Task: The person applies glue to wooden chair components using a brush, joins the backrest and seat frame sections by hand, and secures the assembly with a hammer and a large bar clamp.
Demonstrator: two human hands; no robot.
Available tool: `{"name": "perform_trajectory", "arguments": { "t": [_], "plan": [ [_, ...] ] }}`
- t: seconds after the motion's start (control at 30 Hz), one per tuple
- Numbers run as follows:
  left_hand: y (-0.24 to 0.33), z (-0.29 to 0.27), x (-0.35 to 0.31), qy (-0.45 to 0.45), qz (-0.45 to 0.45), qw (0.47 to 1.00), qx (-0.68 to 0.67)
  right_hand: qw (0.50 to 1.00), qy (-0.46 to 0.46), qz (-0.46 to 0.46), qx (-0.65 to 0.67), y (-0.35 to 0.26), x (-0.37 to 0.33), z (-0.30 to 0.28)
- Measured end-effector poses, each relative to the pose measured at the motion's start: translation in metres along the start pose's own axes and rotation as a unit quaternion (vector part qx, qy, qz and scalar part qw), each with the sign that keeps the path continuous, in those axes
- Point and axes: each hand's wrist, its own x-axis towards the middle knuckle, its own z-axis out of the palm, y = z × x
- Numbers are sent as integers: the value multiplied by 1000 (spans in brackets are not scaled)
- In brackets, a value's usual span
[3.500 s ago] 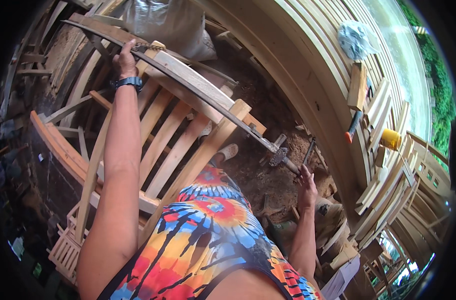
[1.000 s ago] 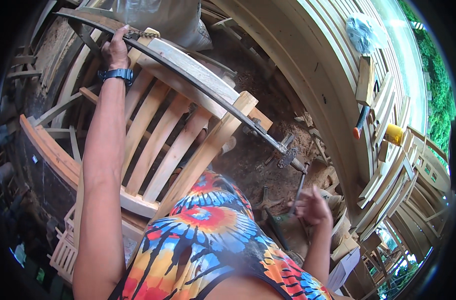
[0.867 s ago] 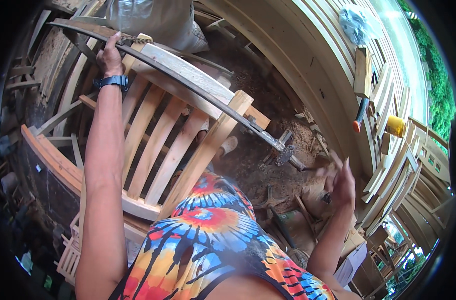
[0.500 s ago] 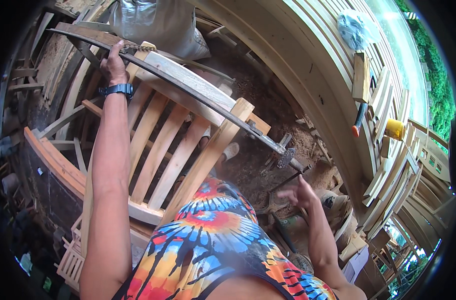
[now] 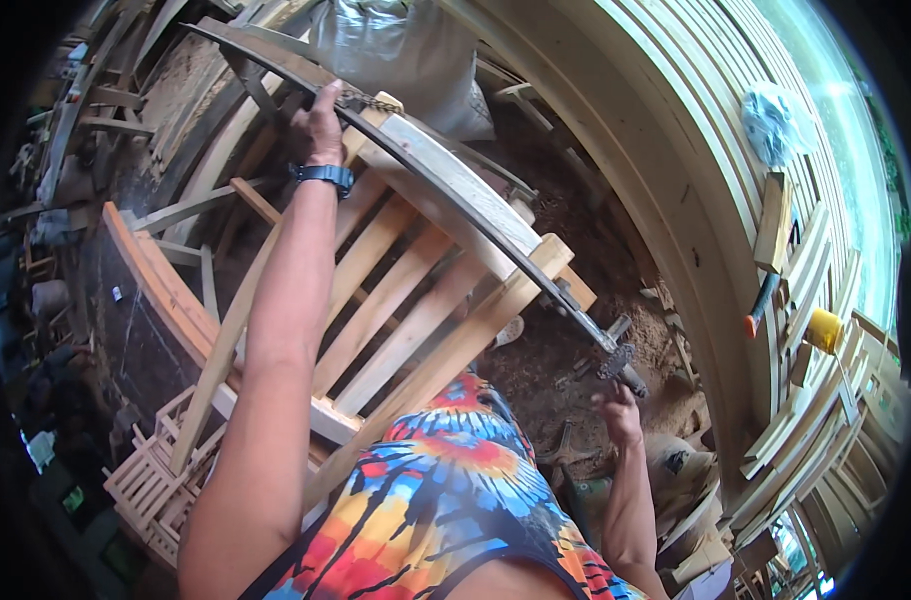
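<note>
A long metal bar clamp (image 5: 446, 190) lies across the top of a wooden chair-like frame (image 5: 416, 290) with several slats. My left hand (image 5: 321, 125), with a dark watch at its wrist, is closed around the clamp's bar near the frame's far left post. At the clamp's right end, just past the near post (image 5: 521, 285), is a threaded screw (image 5: 628, 376). My right hand (image 5: 618, 412) is at that screw end, its fingers curled in around the handle, which they mostly hide.
A large curved wooden piece (image 5: 666, 190) arches along the right, with a plastic bag (image 5: 771, 125), a tool with an orange-tipped handle (image 5: 761, 305) and a yellow container (image 5: 826, 328) beyond. A silvery sack (image 5: 401, 60) stands at the back. Small slatted pieces (image 5: 156, 490) lie lower left.
The view has shifted, so the scene sits farther right and lower. My right hand's fingers, spread before, have curled in at the screw end. My left hand keeps its grip on the bar.
</note>
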Motion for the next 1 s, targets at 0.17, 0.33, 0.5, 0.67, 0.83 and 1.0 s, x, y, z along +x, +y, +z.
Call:
{"name": "perform_trajectory", "arguments": {
  "t": [0.17,0.33,0.5,0.67,0.83,1.0],
  "plan": [
    [11,-2,-8,-6,-24,999,45,984,-105,121,80,-63,-71,20],
    [32,2,-20,9,-34,988,150,998,37,52,8,-158,-103,10],
    [11,-6,-4,8,-21,990,137,994,112,-10,1,-186,-18,39],
    [6,-6,4,24,-14,984,176,984,39,176,4,-60,21,0],
    [0,-8,3,30,18,981,192,960,29,256,106,-62,-64,24],
    [7,-5,-1,47,8,965,258,985,99,96,-107,-173,-107,54]
  ]
}}
